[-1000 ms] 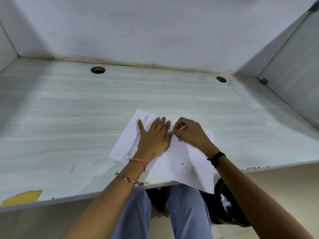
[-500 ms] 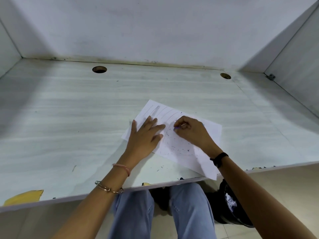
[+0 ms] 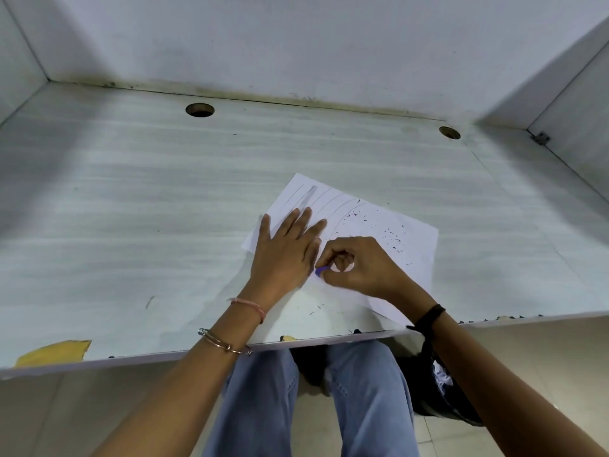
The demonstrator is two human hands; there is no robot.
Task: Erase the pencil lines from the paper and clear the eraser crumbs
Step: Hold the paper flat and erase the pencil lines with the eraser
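Note:
A white sheet of paper lies skewed on the desk near its front edge. Curved pencil lines show on its far left part. Dark eraser crumbs are scattered over its right part, and a few lie on the desk in front of the sheet. My left hand presses flat on the paper's left side with straight fingers. My right hand pinches a small blue-purple eraser against the paper, right beside my left hand.
The pale wood-grain desk has two round cable holes at the back and walls behind and at both sides. A yellow scrap lies at the front left edge. A dark bag sits on the floor by my legs.
The paper has been pushed farther onto the desk, away from the front edge. My right hand has drawn the eraser back toward me, down beside my left hand.

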